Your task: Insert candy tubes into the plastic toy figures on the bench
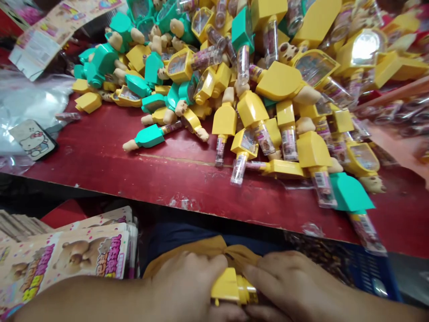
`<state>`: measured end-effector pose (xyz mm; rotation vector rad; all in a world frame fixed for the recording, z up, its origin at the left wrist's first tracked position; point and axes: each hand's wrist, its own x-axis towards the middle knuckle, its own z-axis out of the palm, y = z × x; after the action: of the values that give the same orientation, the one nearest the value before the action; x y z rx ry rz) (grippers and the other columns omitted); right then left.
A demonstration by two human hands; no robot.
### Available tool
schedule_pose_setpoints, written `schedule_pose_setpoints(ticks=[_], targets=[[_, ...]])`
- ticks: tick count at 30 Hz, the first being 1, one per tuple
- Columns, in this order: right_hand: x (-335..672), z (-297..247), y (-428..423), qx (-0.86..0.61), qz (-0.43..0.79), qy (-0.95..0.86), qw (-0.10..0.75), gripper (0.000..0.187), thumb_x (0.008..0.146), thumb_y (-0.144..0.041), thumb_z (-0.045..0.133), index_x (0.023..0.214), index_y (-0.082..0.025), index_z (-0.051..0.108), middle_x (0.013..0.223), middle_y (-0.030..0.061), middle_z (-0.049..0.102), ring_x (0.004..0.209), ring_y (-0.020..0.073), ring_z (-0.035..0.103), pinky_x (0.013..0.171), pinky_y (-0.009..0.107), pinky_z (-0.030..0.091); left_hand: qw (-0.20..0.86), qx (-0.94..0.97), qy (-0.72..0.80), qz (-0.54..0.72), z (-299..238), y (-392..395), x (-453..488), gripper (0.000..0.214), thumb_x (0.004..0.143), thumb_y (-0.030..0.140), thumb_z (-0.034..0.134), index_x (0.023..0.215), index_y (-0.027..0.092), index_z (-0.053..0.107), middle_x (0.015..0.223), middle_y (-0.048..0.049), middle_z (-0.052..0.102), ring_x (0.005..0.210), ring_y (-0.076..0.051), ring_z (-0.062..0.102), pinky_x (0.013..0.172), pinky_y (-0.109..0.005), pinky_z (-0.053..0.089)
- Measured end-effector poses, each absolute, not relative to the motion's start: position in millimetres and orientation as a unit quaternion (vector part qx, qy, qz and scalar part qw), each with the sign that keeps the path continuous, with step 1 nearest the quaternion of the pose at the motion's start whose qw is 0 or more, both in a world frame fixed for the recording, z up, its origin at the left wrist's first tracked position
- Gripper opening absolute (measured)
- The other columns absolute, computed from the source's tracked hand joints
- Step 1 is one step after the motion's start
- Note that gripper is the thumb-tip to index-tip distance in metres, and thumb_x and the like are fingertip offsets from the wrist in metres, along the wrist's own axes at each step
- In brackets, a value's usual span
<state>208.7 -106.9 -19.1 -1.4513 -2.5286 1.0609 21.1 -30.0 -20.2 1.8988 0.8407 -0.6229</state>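
Observation:
At the bottom of the head view, close to my lap, my left hand (186, 281) is wrapped around the yellow body of a plastic toy (225, 285). My right hand (284, 279) closes on the same toy's other end, where a yellow collar and a bit of clear tube show between the fingers. The rest of that tube is hidden by my fingers. Beyond my hands, similar yellow toys (224, 118) and green toys (152, 135) with clear tubes and beige bear-like ends lie in a large heap on the red table (134, 179).
Printed bear cards (83, 257) are stacked at lower left. A Hello Kitty square (33, 139) rests on clear plastic bags (30, 98) at the left. At the right, a pink tray (398, 143) holds clear tubes. Below the table edge stands a blue container (372, 273) with small dark pieces beside it.

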Motion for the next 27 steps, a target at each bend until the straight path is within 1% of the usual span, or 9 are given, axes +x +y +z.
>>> schedule_pose_setpoints(ticks=[2,5,7,13,15,18,20,23,27], targets=[[212.4,-17.9,-97.8,-0.450,0.263,-0.853,0.025,0.012,0.089,-0.029,0.060,0.091,-0.017,0.059,0.079,0.0008,0.061,0.065,0.0177,0.057,0.057,0.029,0.044,0.485,0.776,0.343,-0.213,-19.7,-25.4,20.7,0.036,0.071,0.052,0.063,0.090,0.022,0.062,0.083,-0.0024,0.068,0.074,-0.023,0.063,0.062,-0.028,0.046],[217.9,-16.7,-85.4,-0.423,0.111,-0.897,0.064,0.041,0.101,-0.022,0.023,0.084,-0.017,0.060,0.070,0.0024,0.056,0.058,0.0201,0.049,0.053,0.035,0.036,0.580,0.714,0.356,-0.164,-21.7,-17.6,18.5,0.027,0.068,0.041,0.069,0.086,0.022,0.061,0.076,0.0032,0.067,0.067,-0.015,0.060,0.054,-0.020,0.041],[219.5,-15.3,-83.0,-0.396,0.045,-0.915,0.070,0.053,0.099,-0.015,0.012,0.077,-0.018,0.059,0.064,0.0022,0.052,0.054,0.0199,0.043,0.052,0.036,0.031,0.643,0.660,0.355,-0.162,-24.7,-15.7,17.4,0.027,0.065,0.033,0.073,0.086,0.022,0.060,0.074,0.0060,0.066,0.065,-0.012,0.059,0.055,-0.017,0.041],[215.8,-13.1,-101.7,-0.371,0.075,-0.926,0.011,0.051,0.100,-0.016,0.014,0.069,-0.019,0.055,0.058,0.0009,0.046,0.046,0.0189,0.041,0.043,0.034,0.030,0.514,0.749,0.347,-0.233,-30.1,-32.1,20.4,0.037,0.063,0.048,0.070,0.089,0.024,0.063,0.081,-0.0023,0.067,0.069,-0.025,0.062,0.056,-0.029,0.043],[213.1,-18.7,-109.3,-0.397,0.155,-0.905,0.016,0.040,0.101,-0.028,0.031,0.072,-0.018,0.056,0.062,0.0012,0.051,0.050,0.0188,0.047,0.044,0.032,0.035,0.475,0.755,0.347,-0.289,-29.3,-38.6,21.7,0.040,0.064,0.051,0.067,0.092,0.023,0.064,0.079,-0.0060,0.068,0.068,-0.029,0.063,0.054,-0.032,0.044],[207.1,-33.8,-117.4,-0.477,0.333,-0.813,0.040,0.022,0.080,-0.029,0.073,0.071,-0.017,0.056,0.065,-0.0015,0.057,0.056,0.0153,0.054,0.050,0.024,0.041,0.434,0.784,0.334,-0.293,-29.9,-45.3,21.5,0.039,0.065,0.050,0.068,0.092,0.022,0.065,0.076,-0.0080,0.068,0.067,-0.030,0.064,0.053,-0.032,0.046],[203.6,-42.5,-118.6,-0.504,0.465,-0.726,0.057,0.026,0.073,-0.020,0.078,0.065,-0.017,0.053,0.060,-0.0055,0.055,0.052,0.0109,0.053,0.046,0.018,0.037,0.412,0.810,0.319,-0.270,-32.1,-46.1,20.8,0.037,0.065,0.047,0.070,0.091,0.021,0.065,0.073,-0.0078,0.068,0.065,-0.030,0.064,0.052,-0.032,0.047],[203.7,-42.4,-112.6,-0.503,0.578,-0.639,0.065,0.022,0.082,-0.018,0.069,0.066,-0.016,0.054,0.059,-0.0068,0.055,0.049,0.0083,0.051,0.041,0.014,0.033,0.406,0.827,0.297,-0.253,-33.9,-38.0,20.5,0.038,0.065,0.051,0.069,0.088,0.020,0.065,0.070,-0.0070,0.067,0.062,-0.029,0.064,0.052,-0.032,0.046],[214.0,-26.1,-102.7,-0.517,0.408,-0.749,0.074,0.011,0.087,-0.028,0.064,0.084,-0.018,0.061,0.075,-0.0010,0.062,0.063,0.0159,0.058,0.055,0.021,0.044,0.428,0.836,0.277,-0.203,-29.3,-17.3,20.4,0.038,0.070,0.050,0.067,0.094,0.021,0.063,0.079,-0.0059,0.069,0.067,-0.027,0.065,0.054,-0.030,0.046]])
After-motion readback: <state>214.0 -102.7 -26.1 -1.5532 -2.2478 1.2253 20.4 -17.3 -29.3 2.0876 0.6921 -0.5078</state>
